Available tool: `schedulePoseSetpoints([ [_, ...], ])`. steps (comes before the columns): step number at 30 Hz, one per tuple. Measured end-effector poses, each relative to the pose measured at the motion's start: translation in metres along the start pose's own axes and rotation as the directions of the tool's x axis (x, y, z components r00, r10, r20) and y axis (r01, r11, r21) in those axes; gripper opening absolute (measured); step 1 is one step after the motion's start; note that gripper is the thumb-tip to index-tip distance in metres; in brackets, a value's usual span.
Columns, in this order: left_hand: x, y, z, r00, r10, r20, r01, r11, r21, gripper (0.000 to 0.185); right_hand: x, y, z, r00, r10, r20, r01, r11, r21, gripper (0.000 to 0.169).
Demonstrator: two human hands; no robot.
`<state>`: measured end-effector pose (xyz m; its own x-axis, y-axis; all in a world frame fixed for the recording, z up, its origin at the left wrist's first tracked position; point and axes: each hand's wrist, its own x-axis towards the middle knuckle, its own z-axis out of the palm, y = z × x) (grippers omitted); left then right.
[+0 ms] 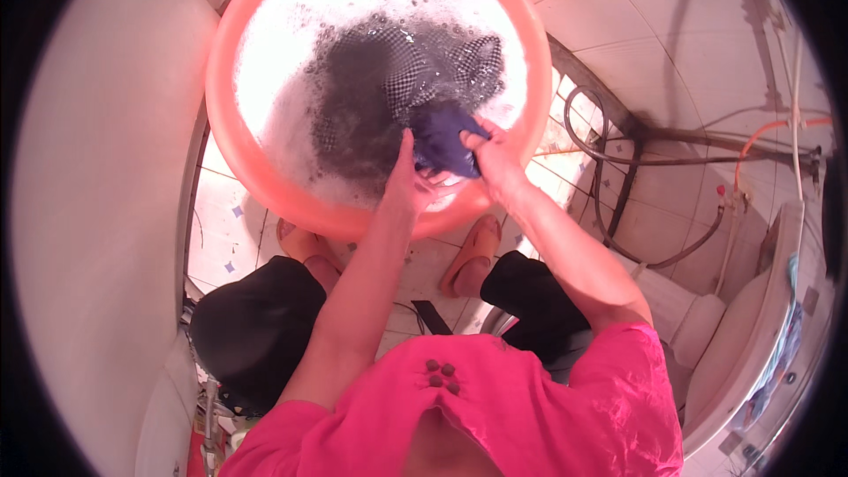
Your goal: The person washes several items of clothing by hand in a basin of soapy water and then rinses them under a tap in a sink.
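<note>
A large orange plastic basin [228, 146] full of foamy, dark water stands on the floor before me. Black-and-white checked cloth [405, 76] lies half under the water in its middle. Over the near right part of the basin, my right hand [497, 158] grips a dark blue cloth [445, 136] between thumb and fingers. My left hand [414, 179] is at the cloth's left and lower side, palm turned towards it with the fingers spread. Whether the left fingers press on the cloth is hard to see. The cloth's far end meets the checked fabric.
Tiled walls [636, 6] rise close on the right, and a pale panel [112, 146] stands on the left. A dark hose [599, 199] loops at the right, near a white washbasin [735, 344]. My sandalled feet [474, 248] flank the basin's near edge.
</note>
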<state>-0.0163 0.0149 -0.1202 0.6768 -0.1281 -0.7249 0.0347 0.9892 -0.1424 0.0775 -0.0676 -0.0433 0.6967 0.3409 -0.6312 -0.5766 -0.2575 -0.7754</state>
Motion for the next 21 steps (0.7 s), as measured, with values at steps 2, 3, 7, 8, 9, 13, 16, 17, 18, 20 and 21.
schedulePoseSetpoints([
  [2,-0.012,-0.003,0.005,0.980,-0.034,0.198,0.045,0.998,-0.052,0.062,-0.051,-0.007,0.008,0.982,-0.164,0.093,0.179,0.964,-0.195,0.034],
  [3,-0.017,-0.002,0.008,0.974,-0.020,0.227,0.030,0.999,-0.039,0.057,-0.073,-0.007,0.008,0.949,-0.284,0.138,0.316,0.865,-0.390,0.037],
  [7,-0.055,0.001,0.028,0.899,-0.021,0.438,-0.018,0.996,0.084,0.034,-0.119,-0.010,-0.025,0.935,-0.250,0.251,0.336,0.850,-0.405,0.037],
  [8,-0.070,0.005,0.038,0.868,-0.049,0.494,-0.018,0.991,0.130,0.034,-0.117,-0.007,-0.034,0.958,-0.256,0.131,0.279,0.938,-0.206,0.034],
  [9,-0.085,0.006,0.047,0.835,-0.085,0.544,-0.017,0.984,0.180,0.033,-0.109,-0.004,-0.047,0.967,-0.254,0.029,0.255,0.958,-0.130,0.036],
  [13,-0.124,-0.013,0.099,0.869,0.283,0.405,-0.468,0.737,0.488,0.031,-0.056,0.034,-0.080,0.870,-0.491,-0.037,0.392,0.737,-0.551,0.066],
  [16,-0.133,-0.002,0.110,0.899,0.157,0.409,-0.306,0.893,0.331,0.024,-0.044,0.025,-0.057,0.680,-0.731,0.058,0.595,0.504,-0.626,0.080],
  [17,-0.137,0.002,0.109,0.858,0.140,0.494,-0.386,0.810,0.440,0.026,-0.044,0.019,-0.046,0.603,-0.794,0.080,0.660,0.439,-0.610,0.083],
  [18,-0.142,0.008,0.103,0.810,0.135,0.571,-0.484,0.703,0.522,0.036,-0.044,0.014,-0.032,0.565,-0.819,0.103,0.727,0.435,-0.531,0.077],
  [20,-0.150,0.005,0.106,0.747,0.140,0.649,-0.608,0.539,0.583,0.048,-0.044,-0.001,-0.027,0.475,-0.873,0.111,0.829,0.402,-0.389,0.066],
  [21,-0.151,0.004,0.110,0.728,0.159,0.666,-0.664,0.406,0.628,0.048,-0.040,-0.004,-0.033,0.533,-0.822,0.201,0.838,0.481,-0.256,0.058],
])
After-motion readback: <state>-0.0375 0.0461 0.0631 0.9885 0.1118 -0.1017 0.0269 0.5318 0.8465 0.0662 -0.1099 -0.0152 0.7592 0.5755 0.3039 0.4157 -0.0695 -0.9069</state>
